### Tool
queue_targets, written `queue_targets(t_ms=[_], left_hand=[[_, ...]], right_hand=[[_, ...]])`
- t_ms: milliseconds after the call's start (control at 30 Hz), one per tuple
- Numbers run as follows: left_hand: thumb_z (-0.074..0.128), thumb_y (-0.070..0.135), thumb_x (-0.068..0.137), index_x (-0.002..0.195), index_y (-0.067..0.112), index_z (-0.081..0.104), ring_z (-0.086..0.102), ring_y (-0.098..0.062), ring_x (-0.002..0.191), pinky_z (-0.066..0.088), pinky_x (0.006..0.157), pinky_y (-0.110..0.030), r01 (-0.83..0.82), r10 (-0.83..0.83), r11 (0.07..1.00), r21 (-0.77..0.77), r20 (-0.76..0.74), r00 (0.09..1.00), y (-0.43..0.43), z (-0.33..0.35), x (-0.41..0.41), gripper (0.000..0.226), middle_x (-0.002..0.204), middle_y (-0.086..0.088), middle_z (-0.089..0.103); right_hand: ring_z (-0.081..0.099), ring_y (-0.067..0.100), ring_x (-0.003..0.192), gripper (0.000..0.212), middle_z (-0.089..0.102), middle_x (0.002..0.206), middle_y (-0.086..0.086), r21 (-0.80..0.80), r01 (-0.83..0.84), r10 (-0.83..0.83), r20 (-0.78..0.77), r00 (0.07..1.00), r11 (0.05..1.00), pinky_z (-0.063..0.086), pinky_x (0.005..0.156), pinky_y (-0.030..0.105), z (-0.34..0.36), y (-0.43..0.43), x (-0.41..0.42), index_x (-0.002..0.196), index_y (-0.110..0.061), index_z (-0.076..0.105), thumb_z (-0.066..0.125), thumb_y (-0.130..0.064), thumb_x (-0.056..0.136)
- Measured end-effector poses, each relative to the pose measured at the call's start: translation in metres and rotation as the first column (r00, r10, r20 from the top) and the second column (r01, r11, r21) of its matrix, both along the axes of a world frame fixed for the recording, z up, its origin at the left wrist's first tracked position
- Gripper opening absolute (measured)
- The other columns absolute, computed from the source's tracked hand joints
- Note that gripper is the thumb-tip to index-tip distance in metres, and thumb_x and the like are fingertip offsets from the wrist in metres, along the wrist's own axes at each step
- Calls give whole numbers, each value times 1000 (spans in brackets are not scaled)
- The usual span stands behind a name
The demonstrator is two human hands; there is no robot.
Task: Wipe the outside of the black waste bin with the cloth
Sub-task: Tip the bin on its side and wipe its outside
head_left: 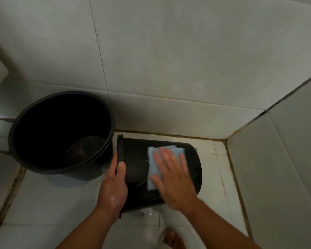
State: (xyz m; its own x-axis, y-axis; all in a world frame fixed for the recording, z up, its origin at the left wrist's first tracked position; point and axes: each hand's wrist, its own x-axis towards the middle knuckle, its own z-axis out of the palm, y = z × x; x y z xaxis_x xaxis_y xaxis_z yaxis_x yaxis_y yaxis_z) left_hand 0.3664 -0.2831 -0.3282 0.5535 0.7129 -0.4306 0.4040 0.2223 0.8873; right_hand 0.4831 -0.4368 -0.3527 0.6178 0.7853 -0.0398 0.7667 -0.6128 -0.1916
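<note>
The black waste bin (136, 169) lies on its side on the white tiled floor, its rim to the left and its base to the right. My left hand (115, 182) grips the rim, thumb on the outer wall. A light blue cloth (152, 159) lies flat on the bin's upper side. My right hand (171, 175) presses on the cloth with straight, spread fingers and covers most of it.
A large black bucket (61, 133) stands upright just left of the bin, close to its rim. Tiled walls (169, 69) close the corner behind and to the right. A foot in a white sandal (171, 238) shows at the bottom edge. The floor under the bin looks wet.
</note>
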Motion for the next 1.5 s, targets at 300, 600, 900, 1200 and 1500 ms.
queue_targets(t_ms=[300, 600, 900, 1200, 1500], left_hand=[[31, 43, 108, 152, 53, 31, 52, -23, 131, 41, 110, -42, 49, -46, 997, 56, -45, 998, -4, 3, 1, 46, 150, 1, 52], [35, 46, 106, 148, 58, 34, 51, -23, 132, 40, 114, -48, 11, -10, 998, -64, 9, 1000, -3, 6, 1, 44, 148, 3, 51], [34, 47, 107, 147, 60, 34, 50, -16, 134, 37, 116, -47, 7, -1, 986, -169, 36, 999, -4, 2, 3, 42, 150, 10, 50], [43, 56, 100, 143, 52, 47, 57, -22, 128, 43, 112, -48, -54, 56, 965, -257, 1, 998, 2, 0, 7, 44, 143, 3, 57], [36, 52, 104, 137, 52, 51, 56, -26, 129, 45, 108, -53, -24, 25, 965, -261, -1, 1000, 0, 8, 10, 35, 143, 1, 57]], right_hand=[[0, 22, 155, 66, 10, 168, -1, 37, 203, -201, -48, 978, 979, 5, 122, 57, 5, 26, -28, 160, -29, 7, 12, -59, 102], [1, 11, 154, 67, 11, 167, -9, 30, 149, -147, -59, 987, 988, 9, 122, 56, -1, -26, 14, 158, -41, 1, 11, -68, 97], [9, 20, 154, 61, 21, 166, -3, 15, 105, -104, -15, 994, 994, 7, 123, 52, 15, 38, -10, 159, -30, 15, 16, -52, 102], [0, 14, 154, 68, 7, 168, -8, -21, -29, 29, -12, 1000, 999, 10, 122, 53, -4, -30, 3, 159, -36, 3, 20, -65, 100], [-7, 20, 154, 67, 5, 169, -3, 25, 18, -17, -58, 998, 1000, -1, 121, 55, 9, 30, -49, 160, -31, 2, 18, -60, 102]])
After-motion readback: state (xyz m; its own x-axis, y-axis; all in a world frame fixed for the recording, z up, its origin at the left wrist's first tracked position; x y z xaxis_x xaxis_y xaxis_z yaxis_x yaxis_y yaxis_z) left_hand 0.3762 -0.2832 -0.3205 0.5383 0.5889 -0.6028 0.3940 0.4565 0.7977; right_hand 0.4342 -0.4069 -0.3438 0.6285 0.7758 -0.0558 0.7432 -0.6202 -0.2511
